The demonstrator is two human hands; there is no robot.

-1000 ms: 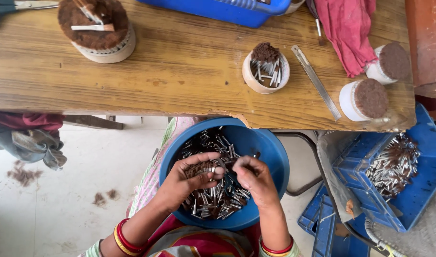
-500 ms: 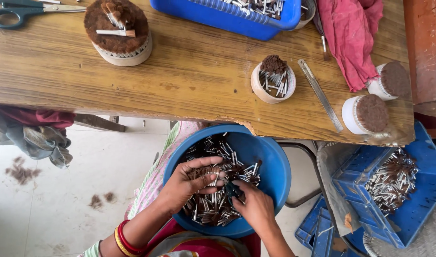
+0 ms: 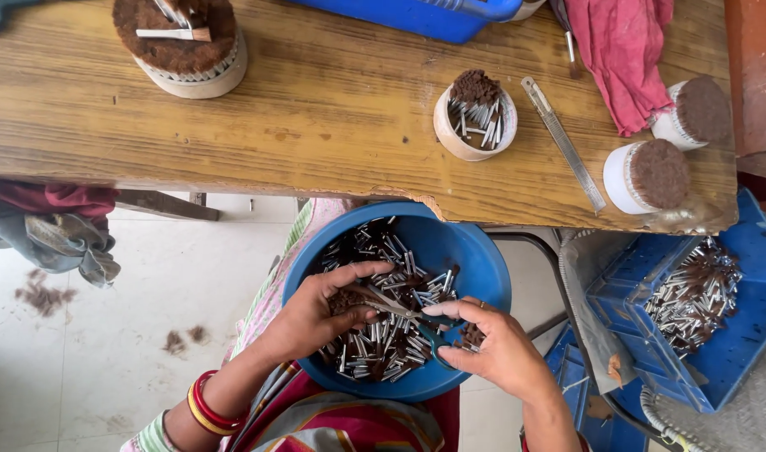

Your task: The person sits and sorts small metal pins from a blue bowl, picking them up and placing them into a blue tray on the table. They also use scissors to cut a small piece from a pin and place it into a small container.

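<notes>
Over the blue bowl (image 3: 475, 251), the left hand (image 3: 316, 314) pinches a brown bristle tuft (image 3: 343, 300) while the right hand (image 3: 496, 351), closed around scissors (image 3: 408, 316), trims it; a steady, aligned snip seems needed.

A long wooden table (image 3: 333, 109) fills the top of the frame. Its front edge is chipped. Below it, on the left, is a pale floor (image 3: 81, 368) with small brown tufts (image 3: 44, 297). Soft daylight falls everywhere.

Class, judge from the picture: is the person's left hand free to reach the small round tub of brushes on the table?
Probably not at once: the left hand holds a brown tuft over the blue bowl, and the small tub sits up on the table.
</notes>
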